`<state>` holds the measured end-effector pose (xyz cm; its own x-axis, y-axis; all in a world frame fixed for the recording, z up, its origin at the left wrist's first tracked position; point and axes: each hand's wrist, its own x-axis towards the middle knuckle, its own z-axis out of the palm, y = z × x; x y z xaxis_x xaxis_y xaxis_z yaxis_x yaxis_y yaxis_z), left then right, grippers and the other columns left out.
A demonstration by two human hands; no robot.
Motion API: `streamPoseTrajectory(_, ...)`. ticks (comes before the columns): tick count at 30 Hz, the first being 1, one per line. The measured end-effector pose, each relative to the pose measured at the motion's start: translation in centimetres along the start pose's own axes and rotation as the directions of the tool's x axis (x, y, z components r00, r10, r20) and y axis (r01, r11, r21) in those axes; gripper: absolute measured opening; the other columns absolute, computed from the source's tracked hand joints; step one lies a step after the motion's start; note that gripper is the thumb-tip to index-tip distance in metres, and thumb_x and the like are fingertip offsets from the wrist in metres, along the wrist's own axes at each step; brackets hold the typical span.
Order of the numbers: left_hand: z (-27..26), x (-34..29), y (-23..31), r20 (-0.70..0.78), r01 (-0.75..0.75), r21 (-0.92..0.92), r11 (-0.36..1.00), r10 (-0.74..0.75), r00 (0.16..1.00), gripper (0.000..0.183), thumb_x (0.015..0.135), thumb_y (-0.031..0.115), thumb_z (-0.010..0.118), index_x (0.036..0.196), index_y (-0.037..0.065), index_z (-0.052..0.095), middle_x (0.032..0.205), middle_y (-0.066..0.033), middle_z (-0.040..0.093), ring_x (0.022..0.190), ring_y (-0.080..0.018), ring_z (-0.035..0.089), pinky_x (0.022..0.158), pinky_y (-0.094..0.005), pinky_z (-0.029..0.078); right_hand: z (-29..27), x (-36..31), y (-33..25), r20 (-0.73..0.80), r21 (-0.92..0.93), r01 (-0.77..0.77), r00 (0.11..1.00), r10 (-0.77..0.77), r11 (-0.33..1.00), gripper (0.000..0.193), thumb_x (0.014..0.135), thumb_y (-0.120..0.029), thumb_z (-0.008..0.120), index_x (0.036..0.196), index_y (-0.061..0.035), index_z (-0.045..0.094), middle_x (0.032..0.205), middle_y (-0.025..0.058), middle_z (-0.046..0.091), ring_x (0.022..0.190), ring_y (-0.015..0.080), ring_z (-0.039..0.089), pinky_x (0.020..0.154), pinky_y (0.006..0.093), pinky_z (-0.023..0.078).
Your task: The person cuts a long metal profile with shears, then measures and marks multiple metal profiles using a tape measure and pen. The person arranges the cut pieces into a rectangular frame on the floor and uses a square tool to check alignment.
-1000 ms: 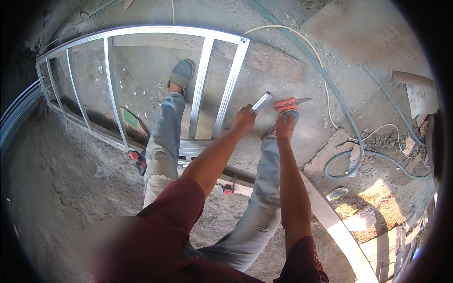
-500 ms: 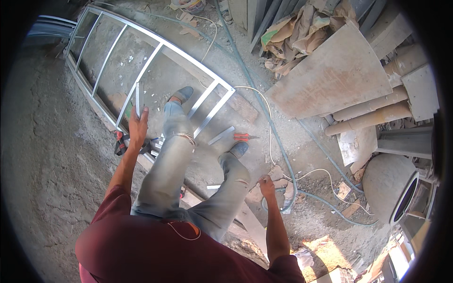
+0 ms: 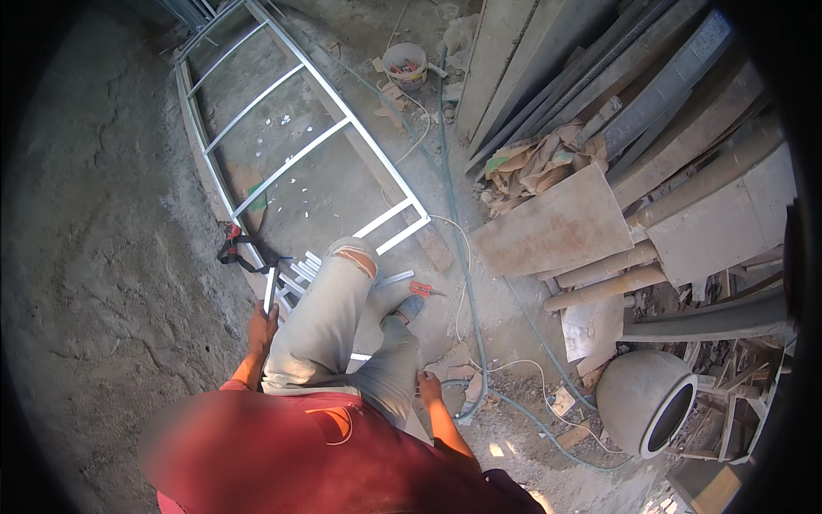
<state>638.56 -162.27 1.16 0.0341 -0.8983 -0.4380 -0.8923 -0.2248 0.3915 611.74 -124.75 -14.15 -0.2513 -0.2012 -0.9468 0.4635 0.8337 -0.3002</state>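
Observation:
My left hand (image 3: pixel 262 325) is closed round the lower end of a short metal channel piece (image 3: pixel 271 289), which points up toward the frame. A long silver metal frame (image 3: pixel 318 144) with several crossbars lies on the ground ahead. Several short cut metal pieces (image 3: pixel 306 268) lie at its near end, beside my left knee. My right hand (image 3: pixel 430 388) is closed beside my right leg; whatever it may hold is too small to make out. Red-handled snips (image 3: pixel 421 289) rest on the floor near my foot. A black and red tool (image 3: pixel 231 246) sits against the frame's left side.
A green hose (image 3: pixel 479 330) and a pale cord (image 3: pixel 463 291) run along the floor to the right. A white bucket (image 3: pixel 404 67) stands at the far side. Boards, tubes (image 3: pixel 606 287) and crumpled paper (image 3: pixel 548 161) are piled right, above a large round pot (image 3: pixel 638 401).
My left hand has drawn back toward my body with the metal piece. My right hand has moved in closer to my leg. The whole view has shifted, bringing the bucket fully into sight.

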Motion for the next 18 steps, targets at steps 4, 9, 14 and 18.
streamPoseTrajectory(4, -1.0, -0.7, -2.3, -0.090, -0.100, -0.167, 0.981, 0.086, 0.992, 0.033, 0.098, 0.033, 0.060, 0.110, 0.003, 0.055, 0.077, -0.0175, 0.061, 0.069, -0.0310, 0.061, 0.066, -0.0433, 0.047, -3.5, -2.7, -3.4, 0.076, 0.148, 0.003, 0.997, -0.015, 0.989, 0.045, 0.100, -0.038, 0.056, 0.130, -0.0053, 0.055, 0.093, 0.0112, 0.069, 0.073, 0.0207, 0.068, 0.060, 0.0358, 0.054)
streamPoseTrajectory(9, -3.1, -1.1, -8.9, -0.131, -0.010, -0.119, 0.993, -0.005, 0.991, 0.024, 0.094, 0.021, 0.057, 0.111, 0.003, 0.054, 0.080, -0.0192, 0.063, 0.076, -0.0368, 0.064, 0.069, -0.0462, 0.048, -5.1, -2.4, -5.3, 0.059, 0.096, -0.038, 0.998, 0.032, 0.995, 0.041, 0.101, -0.037, 0.054, 0.128, -0.0064, 0.055, 0.095, 0.0129, 0.069, 0.072, 0.0227, 0.068, 0.060, 0.0384, 0.055)
streamPoseTrajectory(14, 0.6, 2.5, -7.8, -0.100, -0.001, -0.071, 0.997, -0.006, 0.995, 0.031, 0.096, 0.028, 0.057, 0.110, 0.000, 0.053, 0.089, -0.0243, 0.063, 0.086, -0.0416, 0.064, 0.077, -0.0479, 0.048, -7.5, 2.5, -4.5, 0.125, 0.259, -0.145, 0.985, 0.116, 0.955, 0.031, 0.100, -0.035, 0.056, 0.115, -0.0078, 0.057, 0.086, 0.0118, 0.066, 0.064, 0.0200, 0.065, 0.051, 0.0335, 0.051)
streamPoseTrajectory(18, 1.3, 5.2, -7.9, 0.074, 0.129, -0.029, 0.991, -0.126, 0.989, 0.040, 0.097, 0.037, 0.058, 0.110, -0.001, 0.057, 0.091, -0.0243, 0.064, 0.087, -0.0409, 0.063, 0.077, -0.0473, 0.048, -3.9, 1.3, -11.4, -0.085, 0.123, -0.059, 0.994, 0.070, 0.991, 0.039, 0.100, -0.035, 0.056, 0.128, -0.0076, 0.056, 0.096, 0.0122, 0.069, 0.073, 0.0211, 0.068, 0.056, 0.0350, 0.053)
